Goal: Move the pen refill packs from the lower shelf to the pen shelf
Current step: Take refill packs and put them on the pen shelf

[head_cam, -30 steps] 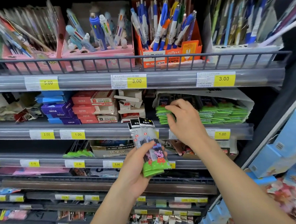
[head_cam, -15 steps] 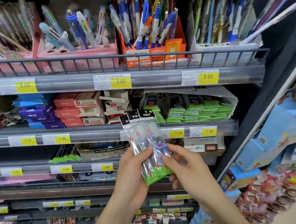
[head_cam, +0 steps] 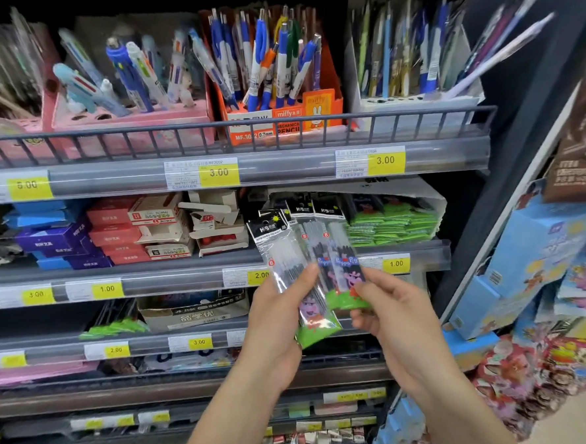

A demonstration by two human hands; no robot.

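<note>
Clear pen refill packs with black headers and green cartoon bottoms are fanned out in front of the shelves. My left hand (head_cam: 281, 329) grips the leftmost pack (head_cam: 288, 259) from below. My right hand (head_cam: 393, 315) pinches the other two packs (head_cam: 334, 253) near their green bottoms. More green refill packs (head_cam: 394, 224) lie stacked in a white box on the middle shelf, behind and to the right of the held ones. The pen shelf above carries an orange box of blue-and-white pens (head_cam: 268, 72) behind a wire rail (head_cam: 231, 136).
Pink pen holders (head_cam: 131, 122) and a white pen box (head_cam: 414, 104) stand on the top shelf. Red, white and purple small boxes (head_cam: 124, 232) fill the middle shelf's left. A dark upright post (head_cam: 519, 132) and blue cartons (head_cam: 534, 258) bound the right side.
My right hand left the green stack on the middle shelf and came down to the packs in my left hand; the two hands now fan them apart. The view shifted slightly.
</note>
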